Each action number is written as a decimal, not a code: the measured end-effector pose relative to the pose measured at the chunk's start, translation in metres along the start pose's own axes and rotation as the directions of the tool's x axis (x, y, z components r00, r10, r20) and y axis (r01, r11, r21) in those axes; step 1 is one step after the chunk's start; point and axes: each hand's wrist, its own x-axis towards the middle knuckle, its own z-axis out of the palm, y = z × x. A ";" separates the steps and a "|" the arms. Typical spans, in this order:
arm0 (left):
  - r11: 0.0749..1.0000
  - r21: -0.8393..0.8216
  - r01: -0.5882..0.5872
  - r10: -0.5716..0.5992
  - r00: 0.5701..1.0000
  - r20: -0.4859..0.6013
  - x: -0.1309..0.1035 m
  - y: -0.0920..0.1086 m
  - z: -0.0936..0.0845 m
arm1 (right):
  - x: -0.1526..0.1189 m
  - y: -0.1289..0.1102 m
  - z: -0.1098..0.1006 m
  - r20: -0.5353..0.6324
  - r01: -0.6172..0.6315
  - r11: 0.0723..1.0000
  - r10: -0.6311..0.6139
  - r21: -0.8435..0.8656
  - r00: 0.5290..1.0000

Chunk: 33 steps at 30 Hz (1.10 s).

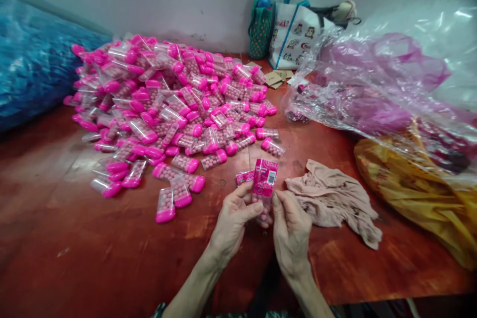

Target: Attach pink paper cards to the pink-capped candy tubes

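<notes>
My left hand (234, 216) is closed round a small clear candy container (263, 214) filled with pink balls, its thumb across the front. A shiny pink printed label sleeve (265, 178) with a white barcode covers the container's upper part. My right hand (292, 226) pinches the lower right edge of that sleeve between thumb and fingers. Just behind my left fingers, another pink printed label (245, 177) lies on the table. Beyond my hands is a big heap of pink-capped candy containers (171, 94), with several loose ones (166, 204) to the left.
A crumpled beige cloth (335, 201) lies right of my hands on the red-brown table (112, 253). Yellow sheeting (413, 198) and clear and pink plastic bags (372, 84) fill the right side. A blue bag (40, 59) stands left; a white tote (294, 35) and green bottle holder (260, 32) stand behind.
</notes>
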 end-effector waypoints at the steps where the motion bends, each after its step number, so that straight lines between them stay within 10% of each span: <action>1: 1.000 0.002 -0.003 0.003 1.000 -0.004 0.000 0.000 0.000 | 0.000 -0.001 -0.001 0.012 0.015 1.000 -0.015 -0.008 1.000; 14: 0.999 0.044 0.017 -0.018 0.999 0.036 0.000 0.003 -0.003 | 0.012 -0.004 -0.007 0.181 0.348 0.878 -0.304 -0.328 0.935; 33: 0.996 0.072 0.055 -0.056 0.998 0.024 0.001 0.002 -0.005 | 0.008 0.004 -0.003 0.089 0.374 0.844 -0.370 -0.385 0.925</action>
